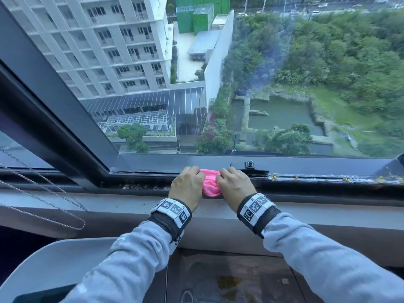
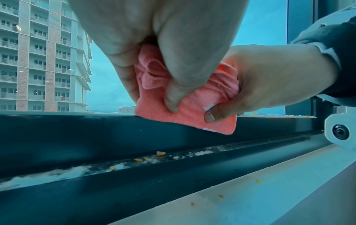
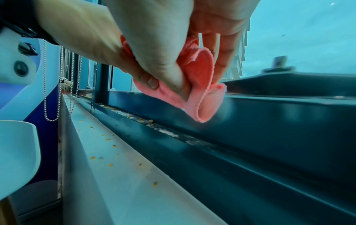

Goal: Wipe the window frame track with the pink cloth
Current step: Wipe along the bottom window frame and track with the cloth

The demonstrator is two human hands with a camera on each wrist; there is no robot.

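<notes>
A bunched pink cloth [image 1: 210,184] hangs between both hands, just above the dark window frame track [image 1: 306,177]. My left hand [image 1: 188,185] grips its left side and my right hand [image 1: 234,186] grips its right side. From the left wrist the pink cloth [image 2: 185,109] shows a flat lower corner hanging clear of the track [image 2: 134,161], with my left hand [image 2: 173,73] and right hand [image 2: 269,85] both pinching it. In the right wrist view the folded cloth [image 3: 200,97] dangles from my right hand [image 3: 173,64] over the track [image 3: 173,134], which holds white dust and yellow crumbs.
A black window latch [image 1: 249,167] sits on the frame right of my hands. A bead chain [image 1: 46,200] loops over the grey sill [image 1: 109,206] at left. A white chair back [image 1: 54,263] stands below, beside a dark table [image 1: 229,281]. Yellow crumbs [image 3: 109,161] dot the sill.
</notes>
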